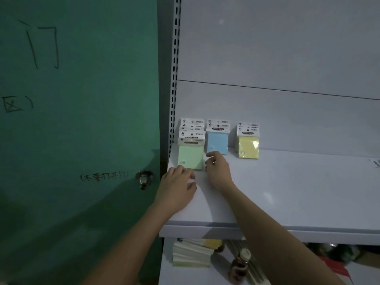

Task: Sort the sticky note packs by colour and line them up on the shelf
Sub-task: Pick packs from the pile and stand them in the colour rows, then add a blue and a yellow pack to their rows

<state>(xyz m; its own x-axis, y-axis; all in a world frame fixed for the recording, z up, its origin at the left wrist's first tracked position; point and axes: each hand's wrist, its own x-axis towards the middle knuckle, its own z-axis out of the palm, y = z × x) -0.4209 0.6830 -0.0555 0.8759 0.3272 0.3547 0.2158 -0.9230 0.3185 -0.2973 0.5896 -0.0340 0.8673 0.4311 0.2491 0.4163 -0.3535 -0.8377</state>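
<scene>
Three rows of sticky note packs lean against the back of the white shelf point(287, 192). Several green packs point(190, 156) stand at the left, blue packs point(217, 141) in the middle and yellow packs point(248, 148) further right. My left hand point(176, 189) rests on the shelf with its fingertips at the lower edge of the front green pack. My right hand point(217, 168) lies just right of that pack, its fingers curled at the pack's right edge, below the blue packs. Whether it pinches the pack is hidden.
A green door point(82, 120) with a metal knob point(144, 178) stands directly left of the shelf upright point(174, 79). On the lower shelf lie stacked paper pads point(193, 254) and a small bottle point(239, 266). A paper corner point(377, 162) shows at the right edge.
</scene>
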